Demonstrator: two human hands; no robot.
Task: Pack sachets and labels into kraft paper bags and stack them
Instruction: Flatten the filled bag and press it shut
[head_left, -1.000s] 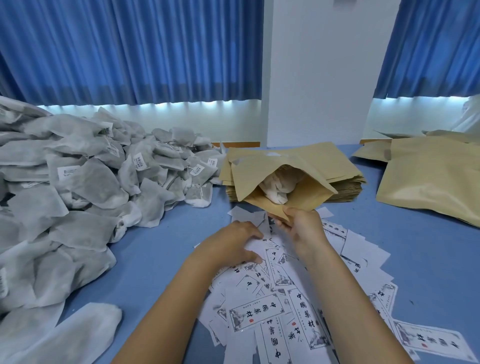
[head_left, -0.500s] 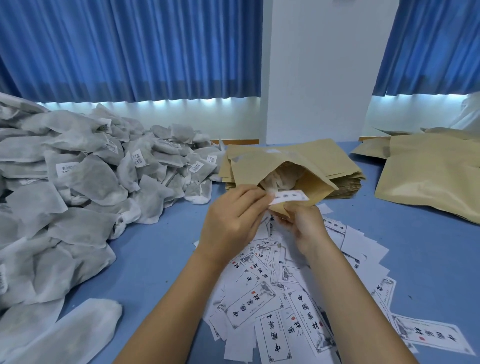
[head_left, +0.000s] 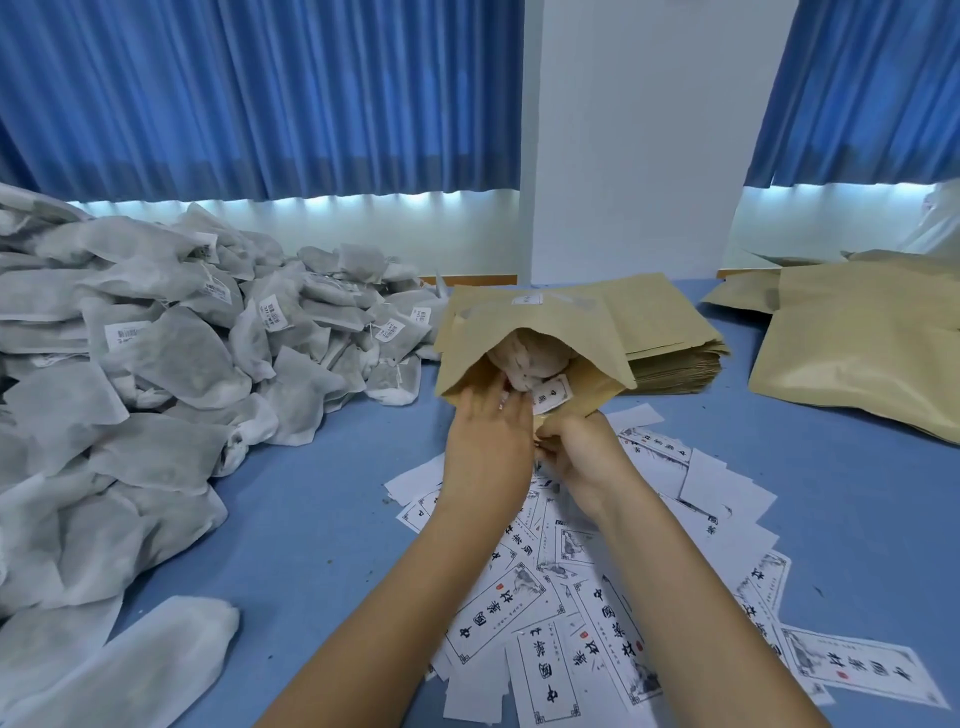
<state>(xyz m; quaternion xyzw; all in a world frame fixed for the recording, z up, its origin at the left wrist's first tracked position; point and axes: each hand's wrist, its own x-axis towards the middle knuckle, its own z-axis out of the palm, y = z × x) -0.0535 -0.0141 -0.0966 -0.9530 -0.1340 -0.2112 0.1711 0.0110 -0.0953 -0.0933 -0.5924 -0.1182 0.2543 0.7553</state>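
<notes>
Sachet pile: a big heap of grey-white sachets (head_left: 182, 364) lay on the left of the blue table (head_left: 322, 519), not yet packed.
Left hand: the left hand (head_left: 488, 457) reached into the bag's mouth, fingers fairly straight and slightly apart. Their tips were just beside the label and gripped nothing that showed.
Open kraft bag: the open kraft bag (head_left: 540, 327) lay on the pile of empty bags, its mouth gaping toward the person.
Sachet inside: one packed sachet (head_left: 522, 358) sat deep in the bag.
Label: a single label (head_left: 551, 394) lay in the mouth just in front of that sachet, only partly in.
Right hand: the right hand (head_left: 587, 462) had curled fingers pinching the bag's lower lip and holding it open.
Loose labels: many loose labels (head_left: 597, 623) lay scattered on the table under both forearms.
Empty bags: the stack of empty bags (head_left: 675, 358) looked thick.
Filled bags: a few filled bags (head_left: 857, 364) lay overlapping at the far right.
Progress: this bag seemed nearly finished, lacking only the label pushed home and a place on the right-hand pile. Judging by the heap and the stack, most of the job remained.
</notes>
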